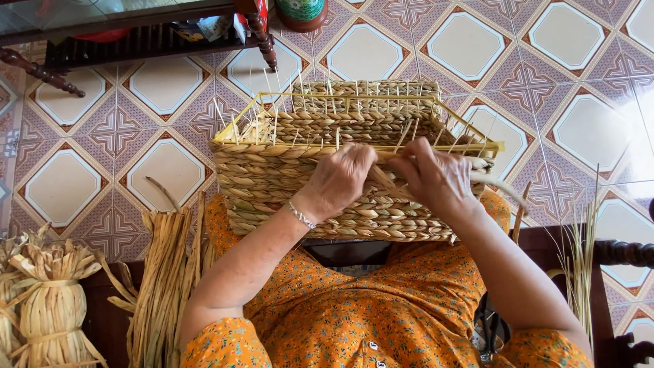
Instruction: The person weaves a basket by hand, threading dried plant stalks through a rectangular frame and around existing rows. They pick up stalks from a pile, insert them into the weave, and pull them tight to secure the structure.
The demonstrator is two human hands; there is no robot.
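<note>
A rectangular woven straw basket (286, 170) rests on my lap, built around a yellow wire frame (354, 146). Thin upright stalks poke up along its rim. My left hand (337, 180) presses on the near wall just under the frame, fingers curled on the weave. My right hand (436, 177) sits beside it, pinching a pale straw strand (501, 187) that trails off to the right. The two hands almost touch at the top edge. A thin bracelet circles my left wrist.
Bundles of dried straw (163, 272) lean at my left, and a tied bundle (51, 300) stands farther left. Thin stalks (579, 266) rise at the right by a dark wooden chair arm (623, 253). Dark wooden furniture (136, 41) stands beyond on the patterned tile floor.
</note>
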